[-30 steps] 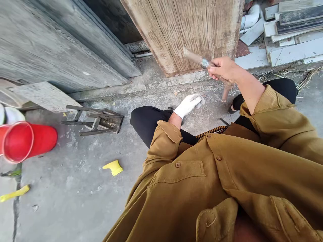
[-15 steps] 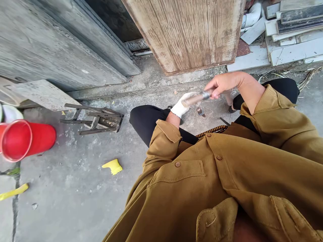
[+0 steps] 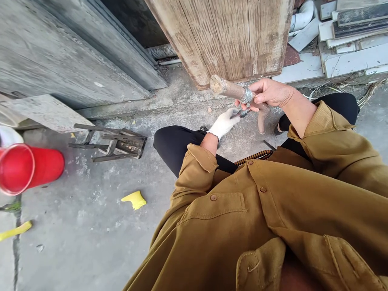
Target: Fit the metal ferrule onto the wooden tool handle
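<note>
My right hand [image 3: 270, 93], bare, is closed around a wooden stick [image 3: 230, 89] near a band of silvery wire [image 3: 247, 95] wound round it. The stick's thick cut end points up and left; a bent wooden part [image 3: 263, 118] shows below the hand, seemingly joined to it. My left hand [image 3: 224, 122], in a white glove, pinches a small dark piece wrapped in wire [image 3: 243, 113], just beneath the stick. The fingertips of my right hand are close to that piece; whether they touch it I cannot tell.
A wooden panel [image 3: 236, 44] stands ahead above a concrete ledge. To the left are a small wooden stool [image 3: 113, 141] lying over, a red bucket [image 3: 50, 166] and a yellow scrap [image 3: 135, 199]. Stacked boards [image 3: 357, 60] lie at the far right.
My left hand has let go of the stick and picked up the small wire-wrapped piece from the ground. The stick's free end has swung up and left in my right hand.
</note>
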Tool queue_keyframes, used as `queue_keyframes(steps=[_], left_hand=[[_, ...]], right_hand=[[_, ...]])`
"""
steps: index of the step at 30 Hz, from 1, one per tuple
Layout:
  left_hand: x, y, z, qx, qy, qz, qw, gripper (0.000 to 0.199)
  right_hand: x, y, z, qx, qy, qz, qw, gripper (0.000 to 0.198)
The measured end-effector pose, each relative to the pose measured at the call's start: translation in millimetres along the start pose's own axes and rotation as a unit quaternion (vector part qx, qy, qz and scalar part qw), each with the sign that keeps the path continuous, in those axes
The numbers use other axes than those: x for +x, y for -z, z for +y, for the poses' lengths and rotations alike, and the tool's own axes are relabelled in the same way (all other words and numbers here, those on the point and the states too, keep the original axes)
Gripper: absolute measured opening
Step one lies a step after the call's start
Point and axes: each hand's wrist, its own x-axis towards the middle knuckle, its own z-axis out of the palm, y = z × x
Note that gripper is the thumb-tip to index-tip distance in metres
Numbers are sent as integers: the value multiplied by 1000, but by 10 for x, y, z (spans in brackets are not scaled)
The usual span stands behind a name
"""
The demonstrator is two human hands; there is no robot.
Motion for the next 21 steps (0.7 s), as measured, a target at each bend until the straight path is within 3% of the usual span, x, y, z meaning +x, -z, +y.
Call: queue_keyframes(steps=[3, 8, 12, 17, 19, 21], left_hand=[[-35, 11, 32, 71, -7, 21, 997, 31], [-88, -50, 111, 186, -41, 14, 982, 50], [-127, -117, 160, 230, -63, -43, 970, 40], [-166, -197, 135, 243, -184, -59, 950, 51], [-179, -189, 97, 254, -176, -50, 950, 51], [-190, -138, 46, 254, -127, -19, 959, 48]], right_hand=[[-6, 50, -8, 32, -6, 47, 998, 64], [75, 122, 90, 141, -10, 174, 975, 68], [175, 174, 196, 143, -18, 175, 974, 71], [351, 289, 453, 138, -136, 246, 950, 52], [381, 356, 524, 131, -161, 292, 933, 41], [354, 431, 523, 146, -168, 352, 909, 33]])
